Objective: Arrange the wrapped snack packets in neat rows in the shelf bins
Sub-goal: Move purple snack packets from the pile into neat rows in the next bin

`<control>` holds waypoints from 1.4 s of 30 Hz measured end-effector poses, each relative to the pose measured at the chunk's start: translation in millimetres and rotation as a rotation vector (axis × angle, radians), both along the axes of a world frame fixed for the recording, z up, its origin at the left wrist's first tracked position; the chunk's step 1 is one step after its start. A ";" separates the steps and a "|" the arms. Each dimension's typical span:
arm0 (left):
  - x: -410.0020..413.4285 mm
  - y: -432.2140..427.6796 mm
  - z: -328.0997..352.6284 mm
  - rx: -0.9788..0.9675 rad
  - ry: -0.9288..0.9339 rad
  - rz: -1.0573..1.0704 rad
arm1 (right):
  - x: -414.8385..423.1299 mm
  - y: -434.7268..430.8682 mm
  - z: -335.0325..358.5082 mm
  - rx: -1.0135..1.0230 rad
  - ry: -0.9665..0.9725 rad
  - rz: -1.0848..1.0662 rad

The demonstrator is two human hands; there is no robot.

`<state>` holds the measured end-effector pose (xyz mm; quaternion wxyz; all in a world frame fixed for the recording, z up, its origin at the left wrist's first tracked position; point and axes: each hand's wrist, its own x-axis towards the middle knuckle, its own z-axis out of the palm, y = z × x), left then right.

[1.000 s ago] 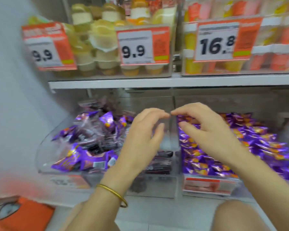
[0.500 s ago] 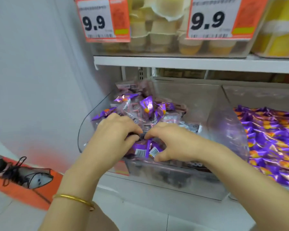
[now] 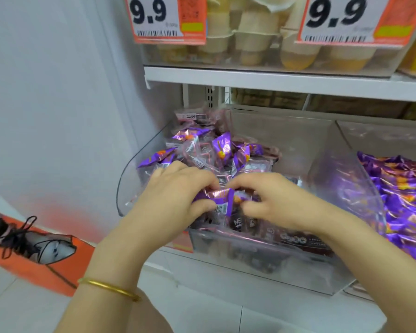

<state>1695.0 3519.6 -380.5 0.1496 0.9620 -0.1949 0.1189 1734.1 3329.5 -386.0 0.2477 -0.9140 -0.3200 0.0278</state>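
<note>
- Now both hands are down in the clear left bin (image 3: 322, 150); a second ago they hung in the air between the bins, holding nothing.
- Left hand (image 3: 175, 195) and right hand (image 3: 271, 200) each pinch an end of one purple packet (image 3: 222, 198), fingers curled on it, at the bin's front.
- Loose pile (image 3: 216, 150) at 12 o'clock of the hands, jumbled.
- Purple rows (image 3: 404, 188) at 3 o'clock look tidy.
- Means: straightening of this bin has likely just begun; most remains.
</note>
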 end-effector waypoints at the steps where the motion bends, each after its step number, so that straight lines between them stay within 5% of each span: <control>1: -0.8 0.3 1.6 -0.096 -0.007 -0.017 | 0.2 -1.8 1.8 0.114 0.025 -0.071; 7: -2.9 -12.0 6.0 -0.472 -0.056 -0.051 | -3.8 -6.4 14.5 0.922 0.537 -0.342; 14: 4.0 -28.8 0.8 -0.394 -0.297 -0.181 | -11.7 -8.4 18.6 1.192 0.872 -0.372; 21: 3.6 -39.2 -1.9 -0.437 -0.356 -0.186 | -16.2 -9.0 18.5 1.160 1.015 -0.262; 26: 2.0 -26.5 -2.6 -0.515 -0.203 -0.245 | -19.0 -5.8 16.6 1.117 0.893 -0.281; 30: 0.5 6.6 1.4 -0.530 -0.365 0.053 | -14.3 -10.7 15.7 1.104 0.816 -0.357; 33: -0.2 25.8 1.6 -0.433 -0.350 0.240 | -15.4 -9.0 13.3 1.086 0.827 -0.328; 38: -9.5 25.5 2.8 -0.273 -0.058 0.198 | -16.4 -0.3 10.8 1.049 0.796 -0.345; 42: -13.5 23.9 5.9 -0.038 -0.008 0.203 | -15.5 1.3 8.0 1.037 0.782 -0.349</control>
